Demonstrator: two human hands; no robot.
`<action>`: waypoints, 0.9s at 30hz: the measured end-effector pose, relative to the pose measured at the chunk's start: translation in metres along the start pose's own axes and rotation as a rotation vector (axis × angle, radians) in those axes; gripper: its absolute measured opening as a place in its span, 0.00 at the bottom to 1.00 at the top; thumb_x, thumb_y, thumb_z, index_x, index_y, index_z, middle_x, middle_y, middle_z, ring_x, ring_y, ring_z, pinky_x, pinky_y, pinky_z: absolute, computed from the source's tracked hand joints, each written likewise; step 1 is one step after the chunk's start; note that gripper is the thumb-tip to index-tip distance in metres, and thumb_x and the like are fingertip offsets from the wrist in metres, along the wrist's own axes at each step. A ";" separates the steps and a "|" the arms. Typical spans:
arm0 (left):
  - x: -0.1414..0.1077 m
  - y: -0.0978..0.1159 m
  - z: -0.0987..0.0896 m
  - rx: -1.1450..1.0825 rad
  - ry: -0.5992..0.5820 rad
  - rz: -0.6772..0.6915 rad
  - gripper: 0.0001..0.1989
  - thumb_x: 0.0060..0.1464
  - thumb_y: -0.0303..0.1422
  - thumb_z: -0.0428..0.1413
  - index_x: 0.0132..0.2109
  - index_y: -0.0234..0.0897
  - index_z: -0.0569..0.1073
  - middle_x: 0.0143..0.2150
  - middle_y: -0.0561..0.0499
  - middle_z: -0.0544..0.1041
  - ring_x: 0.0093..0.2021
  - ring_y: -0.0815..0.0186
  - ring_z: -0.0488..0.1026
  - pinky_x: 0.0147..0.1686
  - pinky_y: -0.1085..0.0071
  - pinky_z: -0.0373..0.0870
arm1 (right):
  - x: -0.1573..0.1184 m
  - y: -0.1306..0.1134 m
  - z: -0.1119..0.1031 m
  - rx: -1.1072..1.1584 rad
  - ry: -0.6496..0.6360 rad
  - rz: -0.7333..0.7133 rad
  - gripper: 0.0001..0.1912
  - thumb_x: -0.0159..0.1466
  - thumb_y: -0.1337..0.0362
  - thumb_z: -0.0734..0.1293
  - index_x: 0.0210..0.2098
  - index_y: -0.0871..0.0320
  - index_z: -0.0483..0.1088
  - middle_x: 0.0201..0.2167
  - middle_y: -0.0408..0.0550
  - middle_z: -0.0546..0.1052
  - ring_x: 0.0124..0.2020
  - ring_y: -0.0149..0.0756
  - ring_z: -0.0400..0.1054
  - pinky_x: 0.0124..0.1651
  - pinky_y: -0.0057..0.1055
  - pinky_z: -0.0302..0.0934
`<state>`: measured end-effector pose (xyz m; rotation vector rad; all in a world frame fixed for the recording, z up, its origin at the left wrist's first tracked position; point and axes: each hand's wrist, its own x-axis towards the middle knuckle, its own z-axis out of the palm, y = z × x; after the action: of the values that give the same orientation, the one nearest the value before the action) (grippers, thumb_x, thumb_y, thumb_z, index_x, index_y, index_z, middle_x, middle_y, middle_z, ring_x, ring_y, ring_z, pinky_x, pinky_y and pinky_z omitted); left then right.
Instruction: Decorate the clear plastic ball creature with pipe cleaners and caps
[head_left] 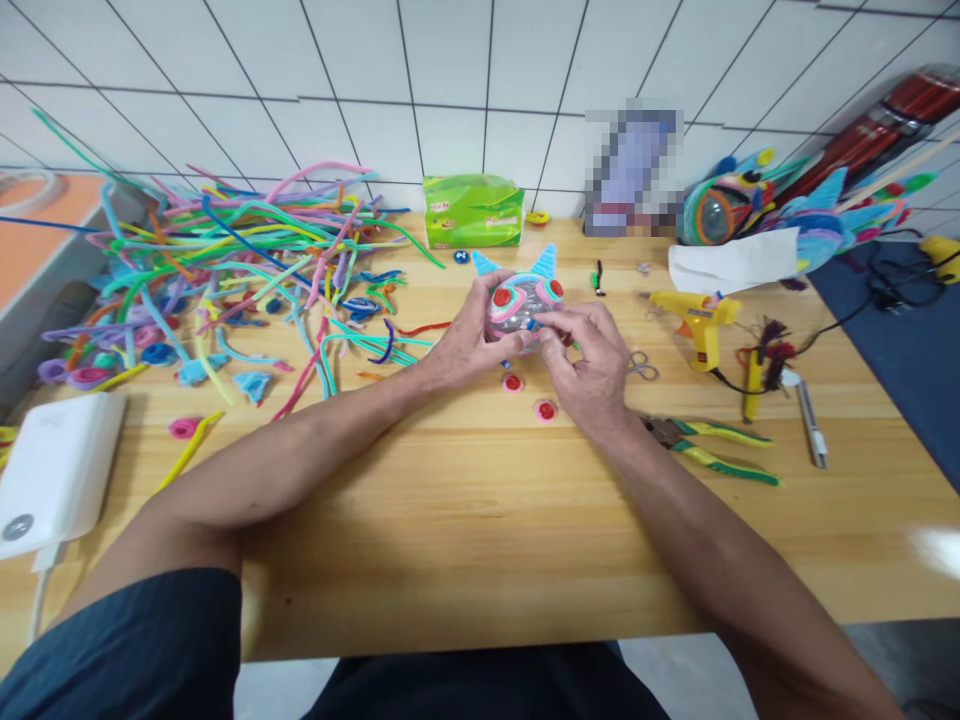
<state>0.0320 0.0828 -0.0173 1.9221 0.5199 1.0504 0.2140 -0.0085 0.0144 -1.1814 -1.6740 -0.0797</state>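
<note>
A round clear craft figure (pixel 523 300) with red-centred eyes, pink and pale blue trim and two blue pointed ears is held above the table. My left hand (pixel 476 335) wraps round its left side, thumb along the lower edge. At its front right, my right hand (pixel 589 365) pinches a small blue piece (pixel 534 325) against the surface. Below the hands, two pink rings with red centres, one (pixel 513 383) and another (pixel 546 410), lie on the wood.
Many coloured pipe cleaners (pixel 247 250) are heaped at the left. A green tissue pack (pixel 474 212) stands near the wall. To the right are a yellow glue gun (pixel 701 322), pliers (pixel 712 445), a cutter (pixel 812 425) and scissors (pixel 643 367). A white power bank (pixel 64 470) sits far left.
</note>
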 end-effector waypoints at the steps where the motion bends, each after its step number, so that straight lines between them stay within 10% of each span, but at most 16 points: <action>1: 0.000 -0.001 0.000 -0.003 -0.001 -0.002 0.40 0.62 0.51 0.65 0.71 0.47 0.55 0.67 0.42 0.69 0.65 0.52 0.73 0.67 0.50 0.73 | 0.000 0.000 0.000 -0.003 -0.004 0.005 0.12 0.72 0.68 0.68 0.47 0.47 0.80 0.42 0.47 0.81 0.44 0.40 0.77 0.47 0.41 0.76; 27: -0.001 0.001 0.000 0.024 -0.021 0.010 0.44 0.62 0.55 0.64 0.73 0.44 0.54 0.70 0.39 0.67 0.68 0.50 0.70 0.70 0.50 0.68 | 0.000 -0.001 0.001 -0.006 0.008 0.032 0.10 0.72 0.68 0.68 0.45 0.47 0.80 0.42 0.46 0.82 0.44 0.40 0.78 0.47 0.41 0.76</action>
<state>0.0313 0.0814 -0.0164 1.9565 0.5142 1.0334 0.2130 -0.0085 0.0143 -1.2107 -1.6490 -0.0697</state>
